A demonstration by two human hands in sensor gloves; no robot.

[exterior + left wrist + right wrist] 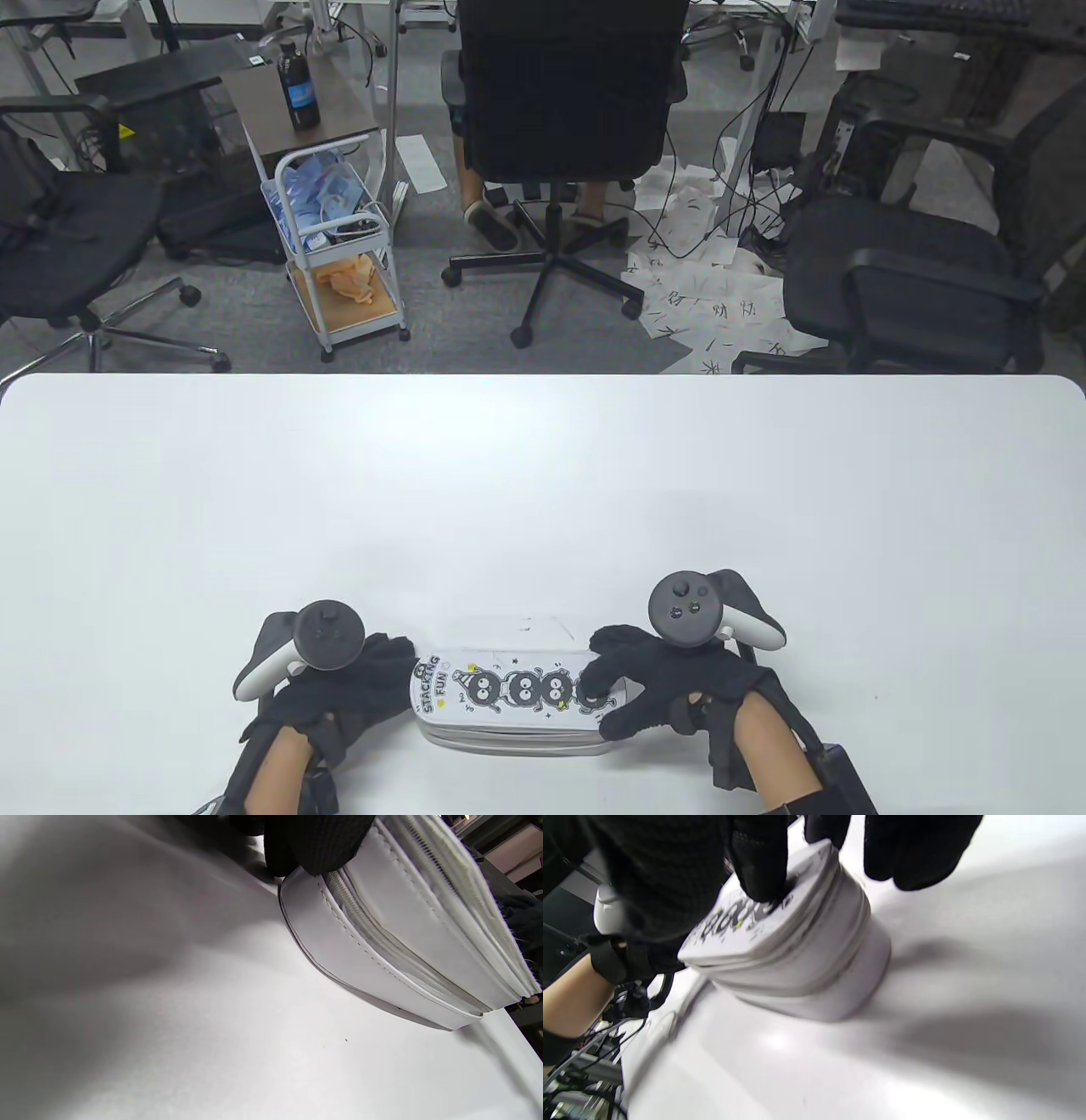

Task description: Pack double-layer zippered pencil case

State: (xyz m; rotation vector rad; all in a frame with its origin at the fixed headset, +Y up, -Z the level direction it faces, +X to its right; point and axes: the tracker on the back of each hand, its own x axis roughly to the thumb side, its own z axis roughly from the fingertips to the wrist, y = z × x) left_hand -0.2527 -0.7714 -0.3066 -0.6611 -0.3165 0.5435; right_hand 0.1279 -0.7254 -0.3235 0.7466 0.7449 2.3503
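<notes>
A white double-layer pencil case (pixel 509 692) with black cartoon figures and "STACKING FUN" on its lid lies flat at the table's near edge, its zippers looking closed. My left hand (pixel 377 679) holds the case's left end; in the left wrist view its fingertips (pixel 314 844) sit on that end of the case (pixel 382 942). My right hand (pixel 607 692) grips the right end, fingers pressing on the lid and thumb against the front corner. In the right wrist view a fingertip (pixel 763 870) presses the printed lid of the case (pixel 797 959).
The white table (pixel 543 492) stretches bare beyond the case. Past its far edge stand office chairs (pixel 564 102), a small white cart (pixel 339 246) and papers on the floor.
</notes>
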